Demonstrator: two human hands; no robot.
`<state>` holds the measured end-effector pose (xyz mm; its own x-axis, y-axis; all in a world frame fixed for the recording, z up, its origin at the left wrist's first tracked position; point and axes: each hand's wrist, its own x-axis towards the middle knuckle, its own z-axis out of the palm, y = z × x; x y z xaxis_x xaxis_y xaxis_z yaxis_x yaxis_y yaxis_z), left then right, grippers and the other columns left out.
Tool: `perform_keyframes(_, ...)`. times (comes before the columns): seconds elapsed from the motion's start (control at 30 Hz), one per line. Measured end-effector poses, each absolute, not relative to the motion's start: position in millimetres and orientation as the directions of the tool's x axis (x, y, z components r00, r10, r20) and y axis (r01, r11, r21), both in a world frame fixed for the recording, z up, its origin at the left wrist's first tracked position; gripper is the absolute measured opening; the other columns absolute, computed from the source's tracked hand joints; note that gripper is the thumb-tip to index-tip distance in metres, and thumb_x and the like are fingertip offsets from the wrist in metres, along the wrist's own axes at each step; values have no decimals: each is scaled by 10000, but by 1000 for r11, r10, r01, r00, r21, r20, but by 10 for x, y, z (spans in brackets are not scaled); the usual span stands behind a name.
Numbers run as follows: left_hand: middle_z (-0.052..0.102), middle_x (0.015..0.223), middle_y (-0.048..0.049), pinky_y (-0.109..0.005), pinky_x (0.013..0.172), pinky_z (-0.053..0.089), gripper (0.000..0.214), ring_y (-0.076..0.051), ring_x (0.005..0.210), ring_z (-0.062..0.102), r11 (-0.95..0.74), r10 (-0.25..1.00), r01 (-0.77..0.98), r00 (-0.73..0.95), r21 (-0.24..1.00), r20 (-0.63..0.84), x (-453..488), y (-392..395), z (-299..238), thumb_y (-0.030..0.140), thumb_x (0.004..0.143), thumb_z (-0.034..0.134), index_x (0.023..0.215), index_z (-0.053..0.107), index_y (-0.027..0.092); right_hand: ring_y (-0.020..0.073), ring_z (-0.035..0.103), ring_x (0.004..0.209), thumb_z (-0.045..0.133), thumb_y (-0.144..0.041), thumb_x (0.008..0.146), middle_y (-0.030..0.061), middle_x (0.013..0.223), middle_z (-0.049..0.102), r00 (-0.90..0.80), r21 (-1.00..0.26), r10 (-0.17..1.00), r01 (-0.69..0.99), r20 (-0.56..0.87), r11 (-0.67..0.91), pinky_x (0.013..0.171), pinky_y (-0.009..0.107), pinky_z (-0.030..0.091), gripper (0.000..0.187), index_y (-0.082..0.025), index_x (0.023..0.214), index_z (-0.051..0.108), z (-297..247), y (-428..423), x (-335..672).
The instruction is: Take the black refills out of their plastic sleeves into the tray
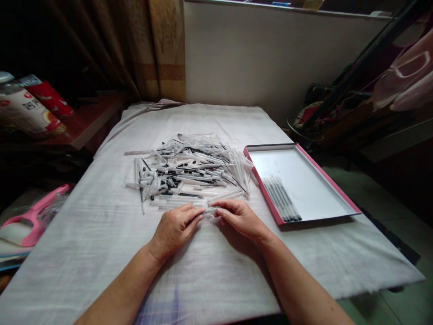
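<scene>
My left hand (177, 225) and my right hand (238, 215) meet near the front of the cloth-covered table (101, 225), fingertips pinched together on a clear plastic pen barrel (210, 210) held between them. Just beyond the hands lies a heap of clear pen barrels and black-tipped refills (189, 169). To the right stands a shallow pink-rimmed tray (321, 180) with several assembled pens (282, 198) laid side by side at its near left edge.
A low wooden shelf at the left carries printed packets (27, 108). A pink plastic object (34, 214) lies beside the table's left edge. Curtains (149, 49) and a white wall stand behind. Dark rods and clutter (355, 76) fill the right.
</scene>
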<state>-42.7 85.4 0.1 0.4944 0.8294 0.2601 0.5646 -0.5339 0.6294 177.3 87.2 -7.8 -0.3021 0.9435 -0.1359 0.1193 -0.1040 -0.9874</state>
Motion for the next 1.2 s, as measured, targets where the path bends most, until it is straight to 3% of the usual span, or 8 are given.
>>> perform_keyframes(0.63,729,890,-60,-249,684,514,297,-176,770,683,-554,811,577,536,600,234,-425,863,-12,228,910,513,1123,719,249,96,589,488,706,-459,774,-9,636,645,-374,-979,908,1,-189,-204,476,236,546,370,-147,973,696,-102,855,1742)
perform_keyframes(0.9,737,916,-67,-267,730,520,271,-186,808,690,-532,827,566,508,630,243,-387,872,-45,224,910,514,1066,735,233,95,572,492,674,-462,783,-12,653,639,-367,-977,910,-19,-191,-213,480,248,534,374,-146,982,650,-136,868,1726)
perform_keyframes(1.2,756,1002,-56,-298,828,551,223,-201,913,708,-533,836,545,455,647,305,-346,929,-55,265,894,575,1054,729,248,93,569,520,631,-320,765,-42,657,620,-232,-994,970,92,-77,-58,514,215,435,180,-186,882,603,5,893,1638)
